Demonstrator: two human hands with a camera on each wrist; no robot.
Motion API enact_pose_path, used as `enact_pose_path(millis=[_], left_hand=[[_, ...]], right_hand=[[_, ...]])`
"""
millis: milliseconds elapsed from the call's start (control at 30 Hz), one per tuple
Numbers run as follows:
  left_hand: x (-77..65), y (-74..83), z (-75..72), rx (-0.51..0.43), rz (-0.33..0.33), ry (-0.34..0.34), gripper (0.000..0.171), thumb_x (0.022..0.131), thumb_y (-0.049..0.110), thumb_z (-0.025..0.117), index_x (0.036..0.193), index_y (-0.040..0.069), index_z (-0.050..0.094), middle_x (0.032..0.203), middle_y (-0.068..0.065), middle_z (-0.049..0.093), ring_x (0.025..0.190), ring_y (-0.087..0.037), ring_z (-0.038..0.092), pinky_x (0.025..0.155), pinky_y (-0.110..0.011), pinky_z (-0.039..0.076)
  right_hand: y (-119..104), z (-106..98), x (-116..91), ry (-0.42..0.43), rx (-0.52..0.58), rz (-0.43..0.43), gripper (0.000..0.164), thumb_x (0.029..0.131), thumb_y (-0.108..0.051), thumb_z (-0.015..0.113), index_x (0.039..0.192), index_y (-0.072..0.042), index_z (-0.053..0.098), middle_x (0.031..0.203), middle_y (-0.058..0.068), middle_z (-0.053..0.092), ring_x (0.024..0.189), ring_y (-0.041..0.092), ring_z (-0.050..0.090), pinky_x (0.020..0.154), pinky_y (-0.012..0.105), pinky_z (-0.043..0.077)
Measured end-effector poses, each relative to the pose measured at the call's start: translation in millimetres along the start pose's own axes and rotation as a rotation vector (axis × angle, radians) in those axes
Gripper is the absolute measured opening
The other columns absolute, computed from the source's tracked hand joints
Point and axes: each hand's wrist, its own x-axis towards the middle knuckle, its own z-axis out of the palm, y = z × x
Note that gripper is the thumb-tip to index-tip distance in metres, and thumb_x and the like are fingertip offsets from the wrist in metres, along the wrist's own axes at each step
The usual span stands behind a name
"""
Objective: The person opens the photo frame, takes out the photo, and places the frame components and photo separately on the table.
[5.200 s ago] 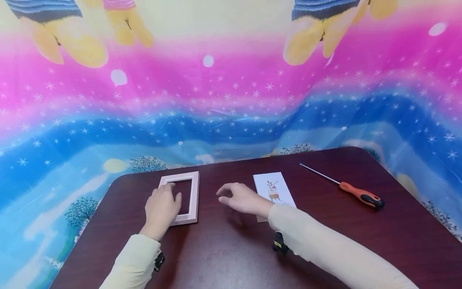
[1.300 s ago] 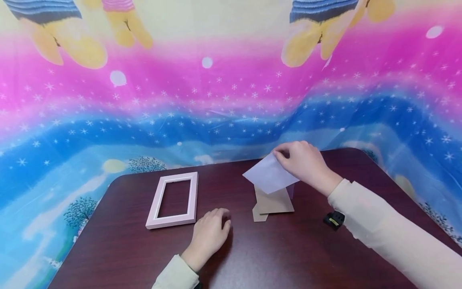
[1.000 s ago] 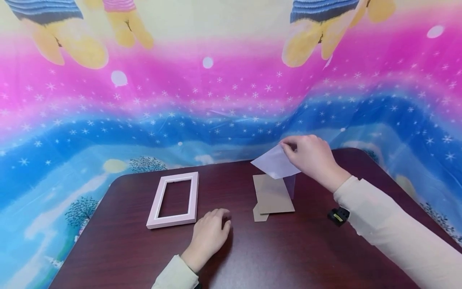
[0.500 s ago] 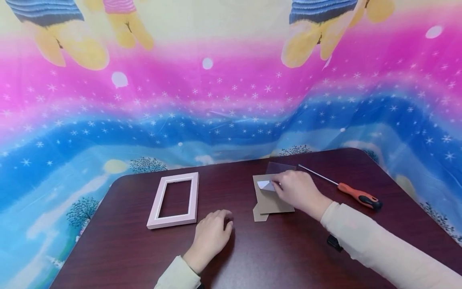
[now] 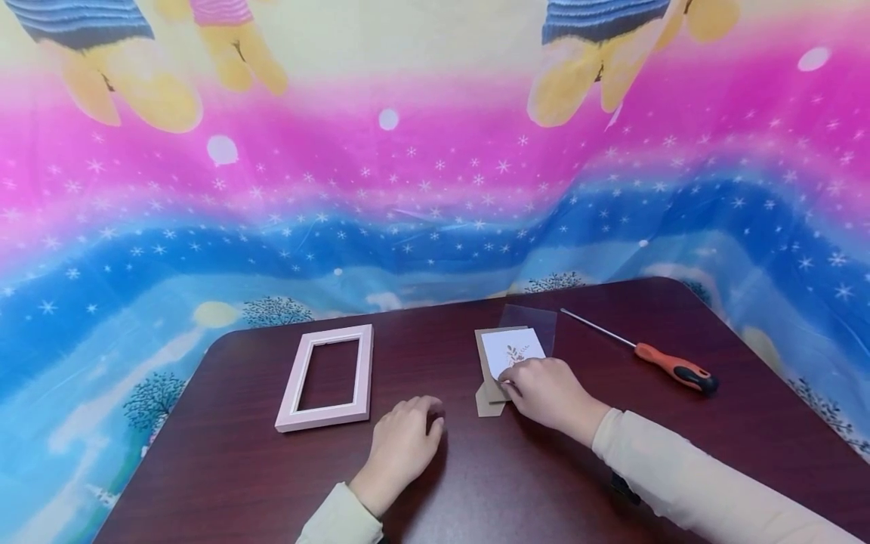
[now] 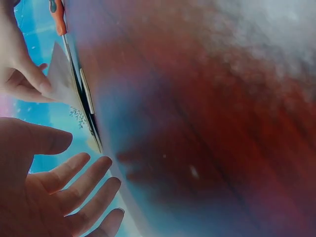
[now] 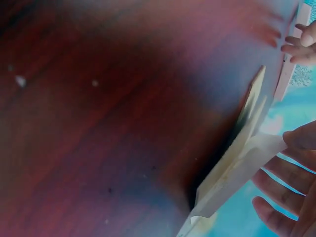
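My right hand (image 5: 549, 393) pinches the near edge of a white printed card (image 5: 506, 346) with a plant picture. In the right wrist view, the card (image 7: 256, 153) bends up at the pinched corner between thumb and fingers. Beneath it lies the brown backing board (image 5: 481, 359), its stand leg (image 5: 489, 404) sticking out at the near left. A clear sheet (image 5: 547, 323) shows partly behind the board. My left hand (image 5: 401, 442) is low over the table, fingers relaxed and holding nothing. To its left lies the pale pink photo frame (image 5: 363, 378), its opening showing the table.
A screwdriver (image 5: 676, 366) with an orange and black handle lies at the right, its tip close to the clear sheet. The dark wooden table (image 5: 442, 499) has rounded far corners. A colourful printed cloth (image 5: 408, 189) hangs behind it.
My right hand has brought the card from the air down onto the backing board, turning its printed side up, and moved toward me. My left hand, earlier at the frame, now stays right of it.
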Motion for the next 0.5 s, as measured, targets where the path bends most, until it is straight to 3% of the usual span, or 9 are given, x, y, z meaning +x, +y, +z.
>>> enact_pose_path(millis=[267, 500], left_hand=[[-0.5, 4.6, -6.4, 0.01, 0.034, 0.024, 0.026, 0.084, 0.027, 0.059, 0.105, 0.016, 0.069, 0.104, 0.0, 0.074, 0.097, -0.019, 0.063, 0.079, -0.042, 0.053], [-1.2, 3.5, -10.5, 0.037, 0.079, 0.035, 0.035, 0.085, 0.03, 0.059, 0.115, 0.016, 0.066, 0.13, -0.005, 0.063, 0.119, -0.024, 0.054, 0.088, -0.044, 0.049]], right_hand=[[2, 2, -4, -0.049, 0.025, 0.005, 0.012, 0.078, -0.022, 0.069, 0.087, -0.018, 0.076, 0.08, -0.001, 0.077, 0.071, 0.016, 0.067, 0.056, 0.039, 0.056], [10, -4, -11, -0.086, 0.079, 0.042, 0.024, 0.08, -0.028, 0.068, 0.099, -0.015, 0.075, 0.094, 0.002, 0.078, 0.085, 0.018, 0.069, 0.068, 0.042, 0.059]])
